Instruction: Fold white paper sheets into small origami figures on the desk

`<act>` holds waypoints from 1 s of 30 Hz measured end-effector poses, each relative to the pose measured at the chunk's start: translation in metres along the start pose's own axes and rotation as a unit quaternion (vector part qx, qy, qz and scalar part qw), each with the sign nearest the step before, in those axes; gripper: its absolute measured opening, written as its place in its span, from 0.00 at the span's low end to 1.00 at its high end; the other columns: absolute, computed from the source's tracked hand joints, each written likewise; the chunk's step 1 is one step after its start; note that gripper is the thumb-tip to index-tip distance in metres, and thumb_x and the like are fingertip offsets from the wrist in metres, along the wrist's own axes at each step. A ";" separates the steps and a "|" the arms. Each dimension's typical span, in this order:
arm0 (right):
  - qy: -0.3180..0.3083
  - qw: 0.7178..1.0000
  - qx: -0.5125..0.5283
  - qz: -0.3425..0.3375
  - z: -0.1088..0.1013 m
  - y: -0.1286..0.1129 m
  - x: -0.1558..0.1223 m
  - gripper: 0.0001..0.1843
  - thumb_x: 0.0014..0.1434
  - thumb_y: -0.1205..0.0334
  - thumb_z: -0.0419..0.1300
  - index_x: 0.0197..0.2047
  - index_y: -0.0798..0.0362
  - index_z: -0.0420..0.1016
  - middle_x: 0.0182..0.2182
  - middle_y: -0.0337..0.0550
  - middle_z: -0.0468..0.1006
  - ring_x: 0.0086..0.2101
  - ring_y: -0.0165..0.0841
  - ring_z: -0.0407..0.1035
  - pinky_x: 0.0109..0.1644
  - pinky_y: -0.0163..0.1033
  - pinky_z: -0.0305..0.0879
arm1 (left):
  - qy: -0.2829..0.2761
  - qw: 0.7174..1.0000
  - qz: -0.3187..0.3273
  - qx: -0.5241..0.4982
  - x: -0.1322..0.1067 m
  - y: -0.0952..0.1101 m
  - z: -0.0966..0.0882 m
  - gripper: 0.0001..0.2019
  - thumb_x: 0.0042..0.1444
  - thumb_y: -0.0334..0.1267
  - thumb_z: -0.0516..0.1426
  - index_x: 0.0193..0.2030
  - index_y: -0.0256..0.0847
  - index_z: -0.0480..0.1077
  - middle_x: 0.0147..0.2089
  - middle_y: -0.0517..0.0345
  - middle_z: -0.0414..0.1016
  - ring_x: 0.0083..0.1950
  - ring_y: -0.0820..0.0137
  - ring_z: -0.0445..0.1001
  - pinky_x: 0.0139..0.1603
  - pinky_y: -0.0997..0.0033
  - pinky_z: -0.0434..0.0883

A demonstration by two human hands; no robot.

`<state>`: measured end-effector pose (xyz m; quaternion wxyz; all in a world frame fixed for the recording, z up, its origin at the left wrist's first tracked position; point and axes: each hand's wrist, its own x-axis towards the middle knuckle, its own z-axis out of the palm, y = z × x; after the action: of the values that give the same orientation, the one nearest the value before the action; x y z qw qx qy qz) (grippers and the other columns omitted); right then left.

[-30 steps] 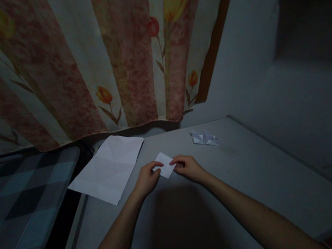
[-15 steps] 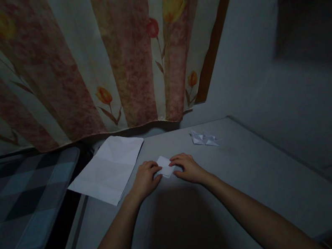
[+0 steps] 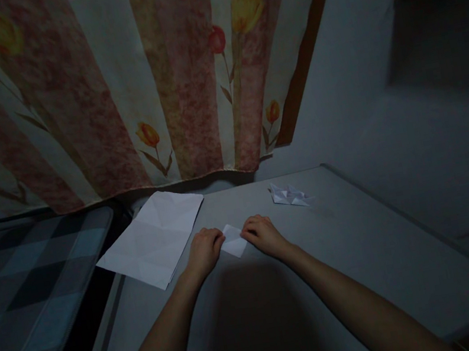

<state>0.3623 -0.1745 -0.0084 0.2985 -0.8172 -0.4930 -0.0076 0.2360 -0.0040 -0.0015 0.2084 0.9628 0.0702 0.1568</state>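
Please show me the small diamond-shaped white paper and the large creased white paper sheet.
Small diamond-shaped white paper [image 3: 234, 242]: head view, middle of its upper face.
Large creased white paper sheet [image 3: 155, 238]: head view, middle of its upper face.

From afar I see a striped tulip curtain beside a pale wall and, lower left, a checked mattress.

pale table, white sheets, folded paper
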 end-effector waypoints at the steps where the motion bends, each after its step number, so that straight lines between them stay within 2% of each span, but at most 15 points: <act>1: 0.002 1.000 -0.009 0.012 0.001 -0.002 0.000 0.08 0.60 0.61 0.60 0.31 0.52 0.77 0.34 0.41 0.77 0.39 0.34 0.67 0.45 0.41 0.55 | 0.002 1.000 -0.010 0.005 0.000 0.001 0.000 0.08 0.60 0.36 0.52 0.36 0.39 0.72 0.34 0.53 0.75 0.38 0.65 0.70 0.42 0.66 0.65; 5: 0.013 0.996 -0.069 0.054 0.003 -0.010 0.001 0.09 0.60 0.59 0.59 0.30 0.53 0.75 0.33 0.43 0.76 0.39 0.36 0.66 0.43 0.41 0.53 | 0.011 0.999 -0.041 0.026 0.000 0.004 0.003 0.08 0.59 0.36 0.53 0.44 0.40 0.70 0.36 0.53 0.75 0.39 0.64 0.71 0.41 0.65 0.64; 10: 0.012 0.987 -0.140 0.084 0.007 -0.017 0.003 0.10 0.60 0.56 0.59 0.30 0.53 0.73 0.34 0.46 0.75 0.40 0.39 0.65 0.43 0.43 0.52 | 0.003 0.995 -0.041 0.092 0.000 0.007 0.008 0.12 0.60 0.35 0.52 0.49 0.42 0.69 0.42 0.51 0.75 0.45 0.61 0.69 0.45 0.62 0.62; 14: 0.011 0.980 -0.167 0.104 0.009 -0.020 0.003 0.10 0.60 0.55 0.59 0.32 0.52 0.72 0.36 0.48 0.75 0.41 0.42 0.64 0.44 0.45 0.52 | 0.011 0.992 -0.028 0.125 -0.001 0.008 0.010 0.15 0.62 0.38 0.50 0.53 0.49 0.69 0.42 0.52 0.71 0.45 0.60 0.67 0.44 0.61 0.61; 17: 0.015 0.981 -0.159 0.112 0.008 -0.022 0.003 0.09 0.60 0.56 0.59 0.38 0.53 0.73 0.39 0.48 0.75 0.43 0.43 0.64 0.45 0.46 0.52 | 0.002 0.991 -0.012 0.133 -0.002 0.009 0.010 0.15 0.62 0.36 0.50 0.52 0.52 0.71 0.42 0.52 0.70 0.44 0.61 0.66 0.43 0.61 0.61; 21: -0.009 0.989 -0.109 0.098 0.006 -0.023 0.001 0.12 0.60 0.58 0.58 0.46 0.53 0.73 0.43 0.49 0.74 0.46 0.42 0.64 0.48 0.45 0.52 | 0.008 0.991 -0.006 0.133 -0.002 0.012 0.008 0.15 0.60 0.35 0.51 0.50 0.48 0.73 0.44 0.51 0.69 0.46 0.60 0.64 0.44 0.60 0.61; 25: -0.035 0.992 -0.066 0.099 0.007 -0.024 0.000 0.14 0.59 0.63 0.58 0.50 0.51 0.72 0.45 0.49 0.74 0.48 0.41 0.64 0.50 0.45 0.52 | 0.006 0.993 -0.003 0.116 -0.002 0.012 0.007 0.14 0.61 0.39 0.51 0.50 0.48 0.73 0.44 0.51 0.69 0.47 0.60 0.64 0.45 0.60 0.61; 30: -0.041 0.990 -0.043 0.127 0.007 -0.022 0.003 0.16 0.57 0.66 0.58 0.50 0.52 0.73 0.45 0.49 0.75 0.47 0.42 0.66 0.50 0.46 0.53 | 0.005 0.995 -0.009 0.098 -0.002 0.009 0.009 0.15 0.60 0.39 0.53 0.52 0.48 0.71 0.44 0.52 0.70 0.46 0.60 0.65 0.44 0.60 0.62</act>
<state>0.3439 -0.1610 -0.0023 0.2412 -0.8848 -0.3965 0.0424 0.2383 -0.0164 -0.0062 0.1135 0.9772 0.0946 0.1522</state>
